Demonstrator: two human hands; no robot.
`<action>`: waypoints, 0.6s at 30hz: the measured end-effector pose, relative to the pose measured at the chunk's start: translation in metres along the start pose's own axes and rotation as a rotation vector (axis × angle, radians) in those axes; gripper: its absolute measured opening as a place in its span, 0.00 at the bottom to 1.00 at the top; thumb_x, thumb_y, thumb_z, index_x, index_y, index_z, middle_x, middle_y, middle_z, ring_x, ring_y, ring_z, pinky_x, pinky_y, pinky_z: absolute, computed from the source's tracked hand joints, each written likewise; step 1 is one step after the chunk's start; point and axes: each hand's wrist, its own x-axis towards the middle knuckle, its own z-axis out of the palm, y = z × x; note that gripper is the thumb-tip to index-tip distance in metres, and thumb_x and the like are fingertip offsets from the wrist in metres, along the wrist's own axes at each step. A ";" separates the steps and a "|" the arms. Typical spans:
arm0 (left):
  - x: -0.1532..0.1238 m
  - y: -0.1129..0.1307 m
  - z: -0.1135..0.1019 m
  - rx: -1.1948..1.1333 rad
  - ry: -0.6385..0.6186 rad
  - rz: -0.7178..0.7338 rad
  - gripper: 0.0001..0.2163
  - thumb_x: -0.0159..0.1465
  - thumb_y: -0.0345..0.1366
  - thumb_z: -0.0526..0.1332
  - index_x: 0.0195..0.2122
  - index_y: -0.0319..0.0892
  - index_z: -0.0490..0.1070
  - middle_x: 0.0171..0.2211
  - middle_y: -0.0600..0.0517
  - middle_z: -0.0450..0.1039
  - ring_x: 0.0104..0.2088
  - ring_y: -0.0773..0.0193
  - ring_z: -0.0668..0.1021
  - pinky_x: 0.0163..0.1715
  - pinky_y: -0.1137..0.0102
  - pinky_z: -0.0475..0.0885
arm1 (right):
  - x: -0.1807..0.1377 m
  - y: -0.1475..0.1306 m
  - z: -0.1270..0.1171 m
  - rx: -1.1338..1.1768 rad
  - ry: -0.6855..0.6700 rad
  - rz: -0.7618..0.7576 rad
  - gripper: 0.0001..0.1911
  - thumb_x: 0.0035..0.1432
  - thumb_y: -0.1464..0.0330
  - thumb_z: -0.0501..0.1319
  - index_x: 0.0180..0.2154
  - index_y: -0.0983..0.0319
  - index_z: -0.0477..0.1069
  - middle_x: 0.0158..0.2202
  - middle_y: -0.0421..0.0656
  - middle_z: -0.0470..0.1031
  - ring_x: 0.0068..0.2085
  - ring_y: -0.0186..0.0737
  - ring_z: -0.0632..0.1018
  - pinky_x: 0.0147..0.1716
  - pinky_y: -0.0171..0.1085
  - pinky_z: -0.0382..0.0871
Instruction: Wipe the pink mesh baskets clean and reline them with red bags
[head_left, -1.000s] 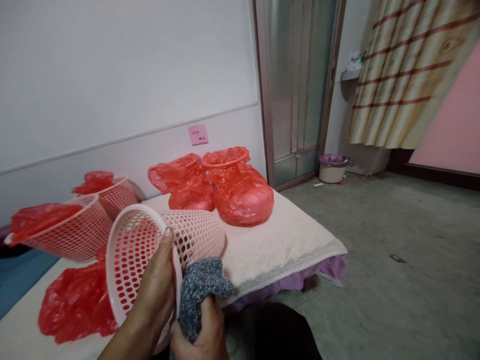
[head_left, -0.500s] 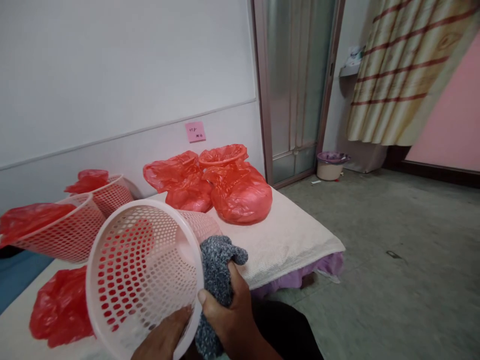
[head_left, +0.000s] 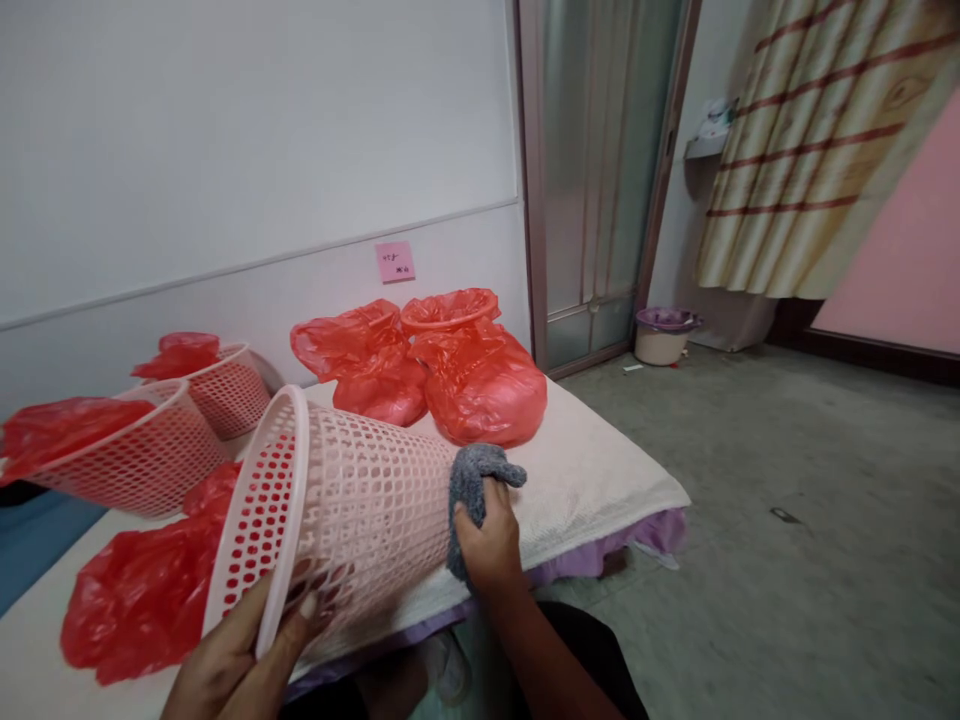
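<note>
A pink mesh plastic wastebasket (head_left: 375, 490) is tipped on its side in front of me, its mouth facing left. My left hand (head_left: 247, 640) grips the rim at the lower left, thumb outside and fingers reaching inside. In my right hand (head_left: 491, 540) is a grey fuzzy cloth (head_left: 472, 490), pressed against the basket's base end. A crumpled red plastic bag (head_left: 139, 600) lies on the white bed cover left of the basket. Part of that bag is hidden behind the rim.
Two more pink baskets (head_left: 142, 460) with red bags lie at the left. Red-bagged baskets (head_left: 487, 390) stand by the wall under a pink note (head_left: 395, 262). A small lined bin (head_left: 661, 340) sits on the floor near the glass door (head_left: 600, 180).
The basket has turned so its side shows and its mouth points left. My right hand has moved the cloth from the rim to the base end. My left hand now holds the rim.
</note>
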 end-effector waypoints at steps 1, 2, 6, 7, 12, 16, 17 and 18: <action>0.001 0.007 0.003 0.001 0.023 -0.023 0.23 0.52 0.55 0.65 0.44 0.48 0.77 0.48 0.50 0.79 0.50 0.49 0.78 0.44 0.67 0.78 | -0.010 -0.007 0.001 0.010 -0.010 -0.041 0.26 0.51 0.72 0.55 0.53 0.68 0.66 0.51 0.57 0.70 0.55 0.56 0.70 0.54 0.53 0.65; 0.003 0.014 0.006 -0.004 0.045 -0.038 0.24 0.52 0.56 0.65 0.45 0.47 0.76 0.49 0.50 0.78 0.51 0.49 0.77 0.44 0.67 0.78 | -0.022 -0.015 0.002 0.025 -0.032 -0.097 0.29 0.50 0.73 0.56 0.56 0.66 0.65 0.53 0.56 0.68 0.56 0.55 0.69 0.55 0.52 0.64; 0.012 0.034 0.017 -0.084 0.032 -0.056 0.26 0.53 0.56 0.64 0.48 0.45 0.73 0.47 0.50 0.79 0.51 0.52 0.77 0.41 0.72 0.77 | -0.082 -0.043 0.009 0.089 -0.277 -0.425 0.40 0.40 0.73 0.61 0.59 0.56 0.63 0.57 0.50 0.66 0.54 0.54 0.71 0.54 0.48 0.66; 0.014 0.036 0.019 -0.107 0.018 -0.055 0.26 0.53 0.56 0.64 0.49 0.45 0.72 0.46 0.50 0.79 0.50 0.53 0.78 0.40 0.73 0.77 | -0.092 -0.045 0.012 0.077 -0.256 -0.491 0.38 0.40 0.71 0.62 0.57 0.55 0.66 0.56 0.50 0.68 0.53 0.55 0.72 0.53 0.49 0.67; 0.023 0.043 0.021 -0.172 -0.001 -0.079 0.24 0.53 0.55 0.65 0.44 0.44 0.72 0.39 0.49 0.80 0.41 0.56 0.81 0.36 0.73 0.77 | -0.076 -0.031 0.017 0.048 -0.192 -0.440 0.24 0.40 0.74 0.58 0.43 0.57 0.74 0.40 0.46 0.76 0.42 0.50 0.76 0.46 0.46 0.71; 0.023 0.050 0.021 -0.235 0.059 -0.096 0.25 0.49 0.56 0.67 0.41 0.43 0.72 0.35 0.49 0.80 0.34 0.58 0.81 0.32 0.72 0.77 | -0.021 -0.004 0.016 -0.008 -0.005 -0.027 0.20 0.47 0.73 0.55 0.44 0.63 0.71 0.42 0.52 0.73 0.46 0.52 0.74 0.46 0.48 0.70; 0.023 0.052 0.021 -0.233 0.067 -0.098 0.26 0.49 0.57 0.67 0.42 0.43 0.72 0.35 0.49 0.80 0.34 0.58 0.81 0.32 0.72 0.77 | -0.011 0.002 0.016 -0.006 0.007 0.015 0.20 0.48 0.72 0.55 0.46 0.63 0.70 0.42 0.52 0.73 0.46 0.52 0.75 0.46 0.48 0.71; 0.022 0.054 0.021 -0.232 0.067 -0.100 0.26 0.49 0.57 0.66 0.42 0.43 0.72 0.36 0.49 0.80 0.35 0.58 0.81 0.33 0.72 0.77 | -0.004 0.006 0.016 -0.002 0.011 0.040 0.21 0.50 0.72 0.55 0.47 0.64 0.69 0.43 0.52 0.73 0.46 0.52 0.75 0.45 0.49 0.71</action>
